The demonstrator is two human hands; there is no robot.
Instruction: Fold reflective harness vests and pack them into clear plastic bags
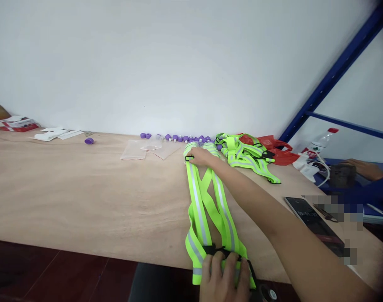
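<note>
A neon-yellow reflective strap vest (207, 201) lies stretched out along the wooden table (84, 197), running from the front edge toward the wall. My left hand (224, 274) is closed on its near end at the table's front edge, beside a black buckle. My right hand (199, 157) reaches far forward and presses down on the vest's far end, fingers curled over the straps. A second neon-yellow vest (246, 155) lies bunched up just right of my right hand.
Purple caps (179, 137) line the wall, one more (89, 141) lies at left. Clear plastic bags (137, 149), a red bag (278, 149), a plastic bottle (320, 144), a phone (317, 224), papers (53, 134). Another person's hand (364, 167) is at right, by a blue rack (336, 71).
</note>
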